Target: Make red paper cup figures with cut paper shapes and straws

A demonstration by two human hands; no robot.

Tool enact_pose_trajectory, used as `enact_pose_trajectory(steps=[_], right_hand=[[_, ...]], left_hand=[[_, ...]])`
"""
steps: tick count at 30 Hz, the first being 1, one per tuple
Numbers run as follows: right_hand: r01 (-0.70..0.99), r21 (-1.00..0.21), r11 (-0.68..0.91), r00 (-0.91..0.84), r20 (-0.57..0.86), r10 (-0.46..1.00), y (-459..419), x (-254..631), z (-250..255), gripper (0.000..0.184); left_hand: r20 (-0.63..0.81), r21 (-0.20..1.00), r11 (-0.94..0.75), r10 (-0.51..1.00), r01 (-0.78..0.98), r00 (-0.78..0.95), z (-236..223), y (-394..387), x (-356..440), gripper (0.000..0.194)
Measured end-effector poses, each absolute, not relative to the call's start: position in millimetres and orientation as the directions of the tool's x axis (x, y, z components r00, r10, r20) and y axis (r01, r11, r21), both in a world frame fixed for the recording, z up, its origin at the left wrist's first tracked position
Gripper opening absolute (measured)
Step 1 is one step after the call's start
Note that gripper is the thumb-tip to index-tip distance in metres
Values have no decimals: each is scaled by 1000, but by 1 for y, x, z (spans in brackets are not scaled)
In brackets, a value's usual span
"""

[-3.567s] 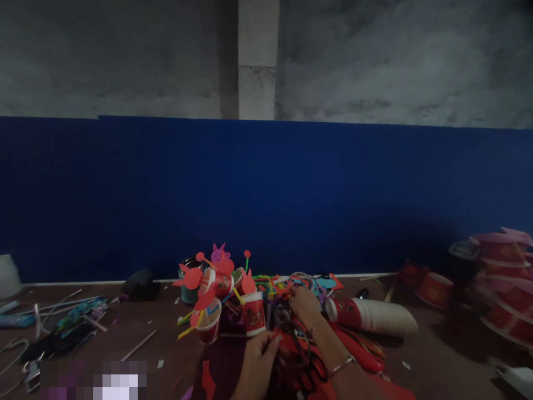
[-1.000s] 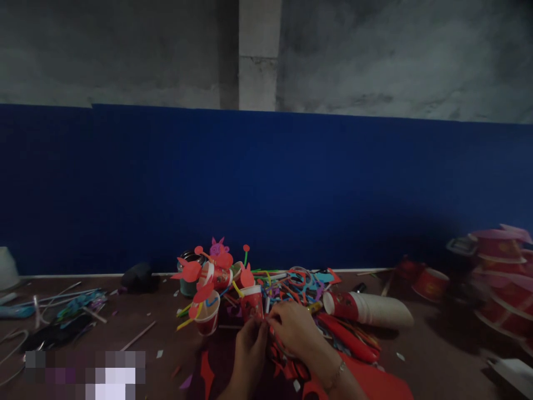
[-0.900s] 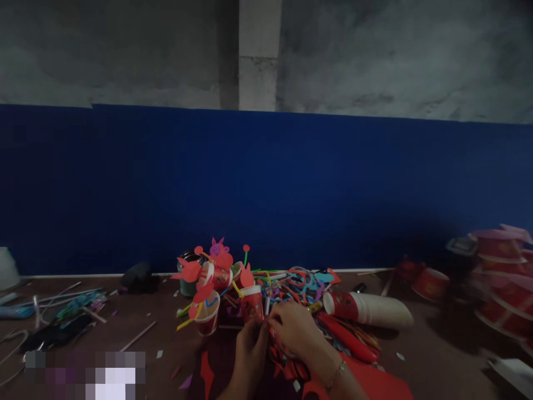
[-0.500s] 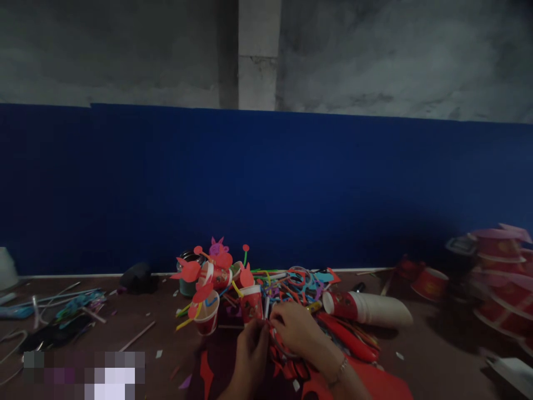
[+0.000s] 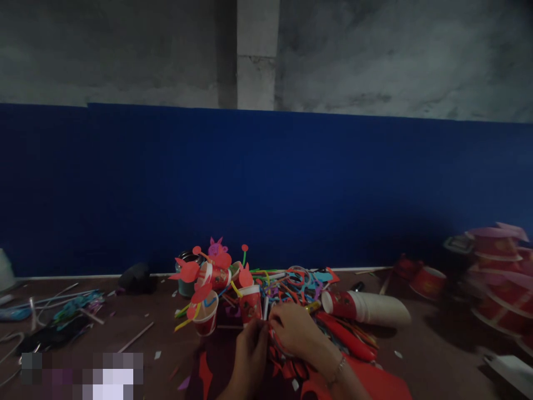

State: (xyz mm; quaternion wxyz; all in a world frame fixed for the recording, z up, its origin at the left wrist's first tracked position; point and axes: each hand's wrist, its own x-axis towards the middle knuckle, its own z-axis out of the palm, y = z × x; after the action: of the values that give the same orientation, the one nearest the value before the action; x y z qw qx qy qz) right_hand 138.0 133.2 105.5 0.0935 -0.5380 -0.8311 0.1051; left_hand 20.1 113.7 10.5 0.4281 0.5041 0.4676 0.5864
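My left hand (image 5: 251, 345) and my right hand (image 5: 289, 328) meet low in the middle of the view, fingertips close together. Both have curled, pinching fingers; what sits between them is too small and hidden to name. Just beyond my left fingertips stands a red paper cup (image 5: 250, 304) with a white rim and a red cut-out above it. Past my right hand spreads a tangle of coloured pipe cleaners or straws (image 5: 297, 280). Red paper scraps (image 5: 287, 366) lie under my right wrist, which wears a bracelet.
To the left, another decorated cup (image 5: 205, 316) holds bent straws. A stack of paper cups (image 5: 366, 307) lies on its side at right, near a red pouch-like thing (image 5: 350, 336) and red sheet (image 5: 375, 378). More red cups (image 5: 497, 278) are piled far right. A blue panel (image 5: 266, 189) closes the back.
Both hands keep nearly the same place and pinched pose. The whole view has shifted very slightly.
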Motion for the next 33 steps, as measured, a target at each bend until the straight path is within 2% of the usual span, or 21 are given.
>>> enact_pose_trajectory(steps=[8, 13, 15, 17, 18, 21, 24, 28, 33], right_hand=[[882, -302, 363, -362, 61, 930, 138, 142, 105, 22], [926, -275, 257, -239, 98, 966, 142, 152, 108, 22], [936, -264, 232, -220, 75, 973, 143, 156, 107, 23], [928, -278, 247, -238, 66, 969, 142, 157, 106, 16], [911, -304, 279, -267, 81, 960, 141, 156, 105, 15], [800, -420, 428, -387, 185, 903, 137, 150, 105, 31], [707, -488, 513, -456, 240, 857, 136, 144, 105, 24], [671, -567, 478, -430, 228, 874, 139, 143, 102, 19], [613, -721, 323, -350, 118, 929, 142, 143, 101, 16]], left_hand=[[165, 982, -175, 978, -67, -131, 9, 115, 19, 39], [112, 971, -138, 984, -196, -141, 11, 116, 16, 40], [85, 964, -117, 987, -239, -138, 10, 117, 16, 42], [52, 952, -88, 990, -292, -129, 8, 119, 17, 44], [36, 945, -74, 992, -319, -123, 7, 120, 18, 46], [-5, 917, -38, 994, -398, -107, 6, 122, 20, 48], [-23, 887, -23, 995, -460, -94, 9, 121, 22, 49], [-25, 857, -30, 995, -515, -99, 15, 118, 22, 50], [12, 840, -86, 990, -536, -141, 18, 117, 20, 43]])
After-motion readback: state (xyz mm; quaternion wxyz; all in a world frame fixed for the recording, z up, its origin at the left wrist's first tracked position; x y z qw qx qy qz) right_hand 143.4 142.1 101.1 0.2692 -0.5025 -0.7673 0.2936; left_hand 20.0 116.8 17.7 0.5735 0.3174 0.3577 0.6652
